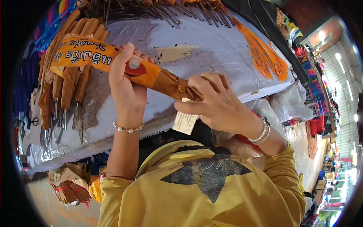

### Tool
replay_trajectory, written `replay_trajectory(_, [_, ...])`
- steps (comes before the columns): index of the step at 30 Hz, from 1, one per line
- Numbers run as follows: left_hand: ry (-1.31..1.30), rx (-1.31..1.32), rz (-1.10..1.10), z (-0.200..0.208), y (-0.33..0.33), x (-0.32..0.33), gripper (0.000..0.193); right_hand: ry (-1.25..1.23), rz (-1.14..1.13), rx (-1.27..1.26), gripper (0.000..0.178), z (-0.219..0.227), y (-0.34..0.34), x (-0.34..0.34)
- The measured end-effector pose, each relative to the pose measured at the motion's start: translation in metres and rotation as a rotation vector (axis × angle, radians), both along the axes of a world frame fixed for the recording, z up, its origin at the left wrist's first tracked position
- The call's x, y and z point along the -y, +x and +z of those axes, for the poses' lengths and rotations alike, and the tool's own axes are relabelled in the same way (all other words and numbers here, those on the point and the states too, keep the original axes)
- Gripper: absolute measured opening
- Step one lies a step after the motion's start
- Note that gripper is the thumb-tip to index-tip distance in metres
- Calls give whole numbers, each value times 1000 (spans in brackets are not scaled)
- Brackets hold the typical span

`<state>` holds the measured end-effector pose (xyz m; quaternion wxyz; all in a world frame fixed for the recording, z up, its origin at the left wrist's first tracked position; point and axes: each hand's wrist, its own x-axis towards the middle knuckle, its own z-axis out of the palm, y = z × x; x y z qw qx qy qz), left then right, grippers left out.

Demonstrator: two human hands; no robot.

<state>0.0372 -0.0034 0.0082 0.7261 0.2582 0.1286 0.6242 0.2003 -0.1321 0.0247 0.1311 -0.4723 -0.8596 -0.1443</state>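
Note:
A folded brown umbrella (pixel 168 84) with an orange printed section (pixel 85 52) slants across the front of me above the table. My left hand (pixel 126 75) is wrapped round the orange section, thumb on top beside a dark red and grey printed patch. Farther right, my right hand (pixel 215 100) grips the brown end with bent fingers, next to a small round button (pixel 182 89). A white printed tag (pixel 185 122) hangs below the right fingers. The orange section's far left end lies in front of several folded brown umbrellas (pixel 79 72); the brown tip is hidden by my right hand.
The table (pixel 211 45) has a pale plastic-like cover with a worn patch (pixel 176 53). Metal umbrella rods (pixel 166 13) line its far edge. Flat orange printed strips (pixel 262 53) lie at the right. Crumpled clear plastic (pixel 289 104) sits by the right corner; a brown bundle (pixel 70 189) stands lower left.

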Motion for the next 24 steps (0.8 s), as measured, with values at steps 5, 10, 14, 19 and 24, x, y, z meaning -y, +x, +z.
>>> replay_trajectory(5, [7,34,-46,-12,-7,-7,16,-52,76,-56,35,8,-5,-1])
replay_trajectory(10, [-27,83,-73,-16,-6,-4,15,-377,78,-788,27,-8,1,-18])
replay_trajectory(14, [-48,99,-69,-21,-4,1,14,-617,-117,-1378,18,-27,-2,-31])
replay_trajectory(19, [-42,98,-67,-20,-4,4,15,-166,-19,-811,22,-26,-5,-39])
replay_trajectory(24, [-37,76,-37,-19,-7,6,15,-359,77,-836,33,-15,-17,-34])
